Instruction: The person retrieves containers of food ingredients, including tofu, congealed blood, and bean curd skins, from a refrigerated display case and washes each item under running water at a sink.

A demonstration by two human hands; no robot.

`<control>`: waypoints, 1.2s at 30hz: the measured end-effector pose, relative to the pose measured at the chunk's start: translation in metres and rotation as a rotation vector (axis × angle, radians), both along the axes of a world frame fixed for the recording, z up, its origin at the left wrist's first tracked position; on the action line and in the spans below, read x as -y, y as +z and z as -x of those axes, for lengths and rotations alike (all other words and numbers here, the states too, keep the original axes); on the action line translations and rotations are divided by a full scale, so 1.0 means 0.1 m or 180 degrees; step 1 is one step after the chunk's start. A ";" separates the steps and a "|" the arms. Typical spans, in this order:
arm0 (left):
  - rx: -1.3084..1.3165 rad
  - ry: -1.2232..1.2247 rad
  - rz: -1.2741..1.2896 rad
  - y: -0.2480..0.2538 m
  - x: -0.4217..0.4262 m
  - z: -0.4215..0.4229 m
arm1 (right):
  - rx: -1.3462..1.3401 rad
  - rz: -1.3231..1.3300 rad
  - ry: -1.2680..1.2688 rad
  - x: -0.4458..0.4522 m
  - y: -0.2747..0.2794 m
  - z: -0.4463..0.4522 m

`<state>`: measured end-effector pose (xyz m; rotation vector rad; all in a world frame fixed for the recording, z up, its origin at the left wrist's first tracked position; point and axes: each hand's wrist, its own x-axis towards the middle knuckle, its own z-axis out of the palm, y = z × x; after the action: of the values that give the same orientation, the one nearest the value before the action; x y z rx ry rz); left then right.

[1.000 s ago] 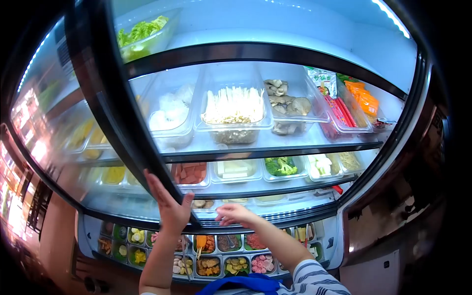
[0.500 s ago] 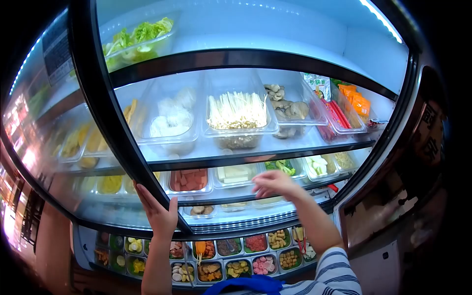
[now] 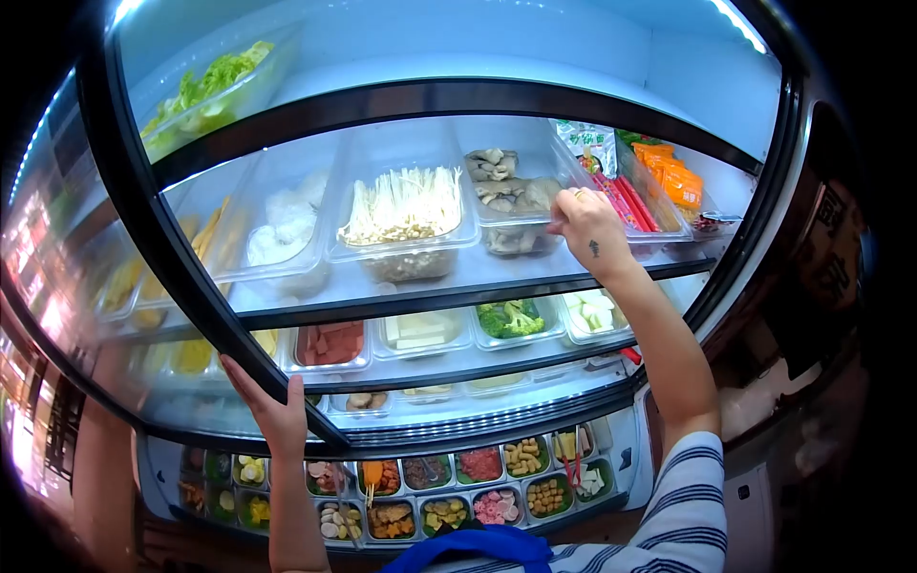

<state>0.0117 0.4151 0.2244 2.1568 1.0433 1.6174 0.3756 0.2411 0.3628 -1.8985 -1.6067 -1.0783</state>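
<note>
A clear rectangular plastic tub of grey mushrooms [image 3: 516, 220] sits on a white shelf with a black front edge [image 3: 478, 299]. At the tub's right front corner, the right hand [image 3: 587, 227] has its grip curled; I cannot tell whether it pinches the rim. Just right of the tub, a white packet [image 3: 587, 143] bears green Chinese characters; farther right, a dark panel [image 3: 831, 246] carries large, blurred characters. Left of and below it, the spread left hand [image 3: 272, 406] rests against a black door frame [image 3: 208, 301].

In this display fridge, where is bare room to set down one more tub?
Widest: the top shelf, between the lettuce and the right side wall. A narrow strip lies before the enoki mushrooms, along the middle shelf's front edge. Crowded: around the right hand, by the oyster mushrooms and red packets.
</note>
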 end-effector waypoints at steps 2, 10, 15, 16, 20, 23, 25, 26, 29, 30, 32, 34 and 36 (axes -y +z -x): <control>0.0088 0.0087 -0.0033 0.04 0.06 -0.05 | 0.0030 -0.0259 0.0194 0.03 0.10 -0.10; -0.0655 -0.1892 -0.0473 0.32 1.02 -0.77 | 0.0125 -0.0626 0.0529 0.65 0.16 0.44; 0.0495 -0.4357 0.3563 0.18 1.50 -1.09 | 0.0276 -0.0362 0.0693 1.52 -0.35 1.09; 0.0907 -0.4593 0.4232 0.17 1.58 -1.08 | 0.0213 -0.0090 0.0641 1.69 -0.47 1.22; 0.1322 -0.4784 0.4836 0.06 1.85 -1.10 | 0.0009 0.0232 0.0600 2.10 -1.04 1.43; 0.1372 -0.4387 0.4354 -0.23 1.97 -1.08 | -0.0755 0.0803 0.0750 2.21 -1.11 1.53; 0.1186 -0.4169 0.4145 -0.41 2.03 -1.04 | -0.2024 0.1449 0.1160 2.27 -1.02 1.58; 0.1058 -0.3964 0.3877 -0.47 2.05 -1.02 | -0.2038 0.1439 0.1139 2.26 -1.00 1.56; 0.1033 -0.4069 0.4069 -0.44 2.15 -0.98 | -0.0956 0.0965 0.0614 2.14 -0.96 1.44; 0.1137 -0.4229 0.4268 -0.41 2.19 -0.98 | -0.0556 0.1070 0.0394 2.06 -0.94 1.35; 0.1198 -0.4355 0.4493 -0.35 2.23 -0.94 | -0.0162 0.1176 0.0201 1.98 -0.92 1.28; 0.1221 -0.4405 0.4828 -0.34 2.25 -0.90 | -0.0502 0.1885 0.0285 1.95 -0.93 1.24; 0.1212 -0.4348 0.5025 -0.35 2.24 -0.85 | -0.0416 0.1986 0.0422 1.91 -0.93 1.20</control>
<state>0.0966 0.1914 0.1899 0.8131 0.2058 0.1733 0.2558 0.0501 0.2695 -2.1280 -2.1202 -0.4034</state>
